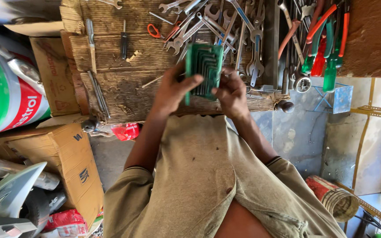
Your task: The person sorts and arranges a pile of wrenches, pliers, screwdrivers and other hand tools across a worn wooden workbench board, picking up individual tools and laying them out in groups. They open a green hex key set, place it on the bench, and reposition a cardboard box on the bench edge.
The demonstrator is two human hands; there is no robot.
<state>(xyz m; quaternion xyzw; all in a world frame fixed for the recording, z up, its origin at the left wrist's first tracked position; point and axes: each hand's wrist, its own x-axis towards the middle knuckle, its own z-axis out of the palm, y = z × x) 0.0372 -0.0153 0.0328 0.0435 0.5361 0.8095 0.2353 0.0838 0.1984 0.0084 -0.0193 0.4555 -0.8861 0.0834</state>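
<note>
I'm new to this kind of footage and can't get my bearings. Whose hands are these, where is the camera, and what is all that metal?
There is one picture, from a camera worn on the person's head, looking down at their own body and hands. The left hand and right hand together hold a green holder of bent metal keys. Beyond them a worn wooden bench carries a pile of spanners, a small screwdriver, and pliers with red and green handles. Cardboard boxes sit at the left.

Green plastic key holder, matt, gripping dull steel hex keys; worn, rough wooden counter; shiny metal spanners; creased brown cardboard box.
</note>
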